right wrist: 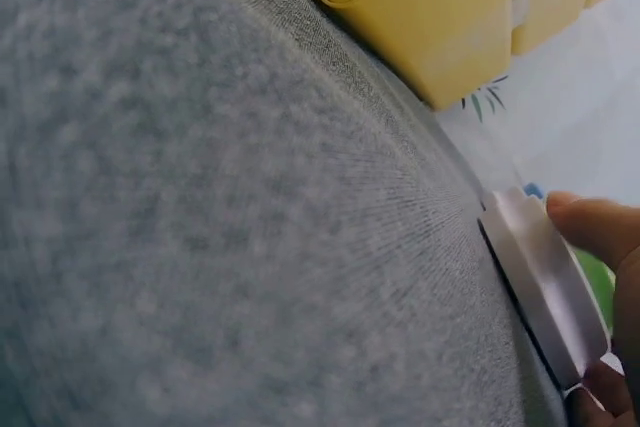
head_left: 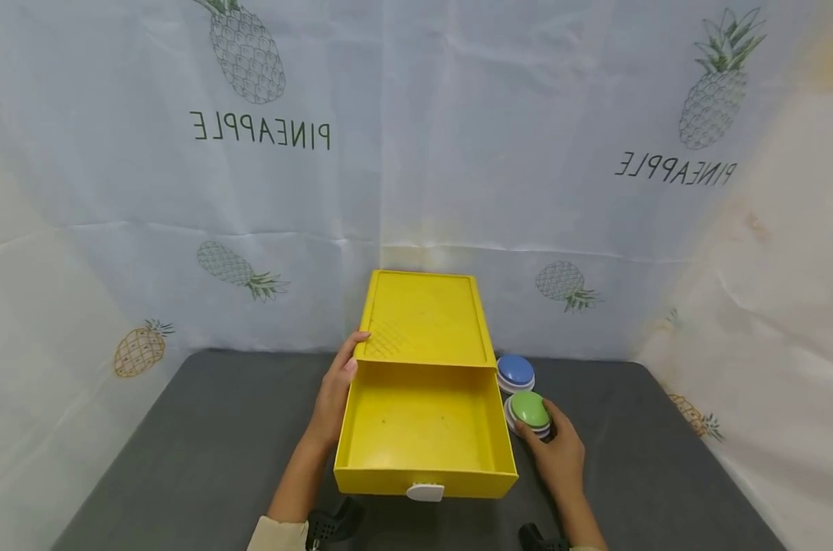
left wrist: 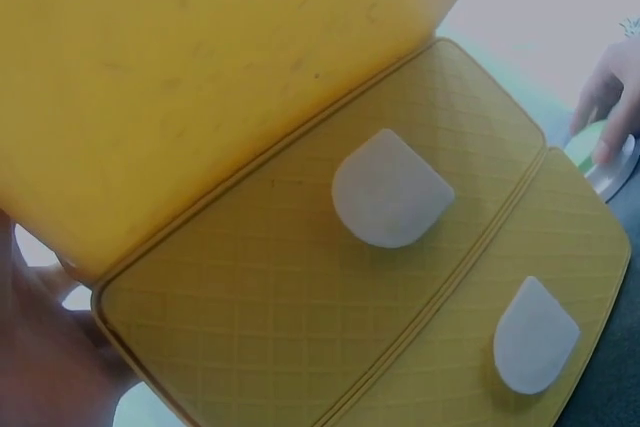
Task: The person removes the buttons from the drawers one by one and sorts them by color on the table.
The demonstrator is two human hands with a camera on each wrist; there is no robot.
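A yellow drawer cabinet point(head_left: 423, 314) stands on the dark table with its top drawer point(head_left: 426, 428) pulled out, and no object shows inside. My left hand point(head_left: 334, 394) rests against the cabinet's left side, a fingertip at its top edge. To the cabinet's right, my right hand point(head_left: 557, 448) grips a round push button with a green dome point(head_left: 530, 409) and white base, thumb and fingers on opposite sides. In the right wrist view the white base point(right wrist: 545, 277) sits at or just above the table. A blue push button point(head_left: 516, 371) stands right behind the green one.
Two lower drawers point(left wrist: 280, 277) with white handles are closed beneath the open one. A white handle point(head_left: 425, 492) juts from the open drawer's front. Pineapple-print cloth point(head_left: 458, 153) hangs behind and beside the grey table point(head_left: 251, 428).
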